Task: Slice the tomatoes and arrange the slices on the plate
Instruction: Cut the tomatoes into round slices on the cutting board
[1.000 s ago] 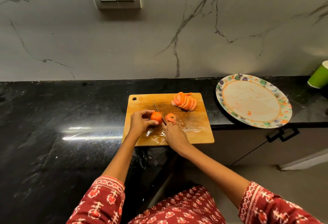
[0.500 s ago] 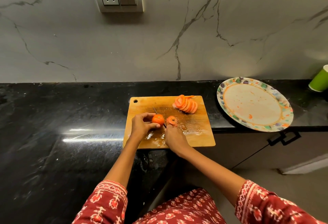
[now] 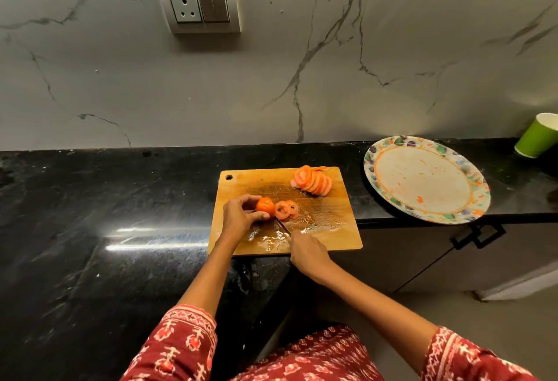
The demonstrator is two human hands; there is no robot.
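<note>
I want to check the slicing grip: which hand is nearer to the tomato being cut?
Left. The left hand holds the tomato directly on the cutting board. The right hand grips the knife handle, nearer the person, apart from the tomato.

Dark red sleeves [image 3: 184,341] w/ white-and-orange ikat print, elbow-length approx; forearms bare, matching print garment [image 3: 302,359] below.

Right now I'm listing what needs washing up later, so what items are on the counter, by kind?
Cutting board: 1
Knife: 1
Plate: 1
Green cup: 1
Tomato being cut: 1
Groups of tomato slices: 2, a fanned row and a few fresh slices
Total: 7
</note>
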